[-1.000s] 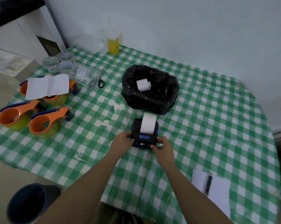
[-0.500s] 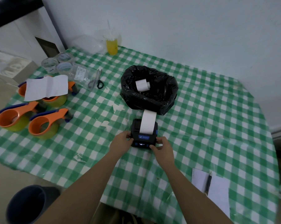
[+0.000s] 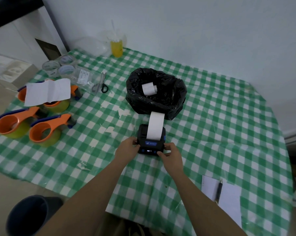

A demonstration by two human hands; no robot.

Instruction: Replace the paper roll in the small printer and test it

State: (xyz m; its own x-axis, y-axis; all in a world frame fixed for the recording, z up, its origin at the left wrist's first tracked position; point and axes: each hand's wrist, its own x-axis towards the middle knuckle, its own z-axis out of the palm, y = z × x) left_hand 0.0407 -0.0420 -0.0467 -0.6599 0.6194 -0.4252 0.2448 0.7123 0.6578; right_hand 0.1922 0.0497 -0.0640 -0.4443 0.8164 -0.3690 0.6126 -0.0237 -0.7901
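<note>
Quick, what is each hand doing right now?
Left hand: closed on the left side of the small printer.
Right hand: gripping its right front corner, fingertips at the buttons.

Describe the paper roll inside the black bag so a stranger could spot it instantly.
Start at the green checked table and find the black bag behind the small printer. Inside it lies a short white paper roll on its side. Unlike the printer's flat white strip, it is wound into a cylinder.
</note>
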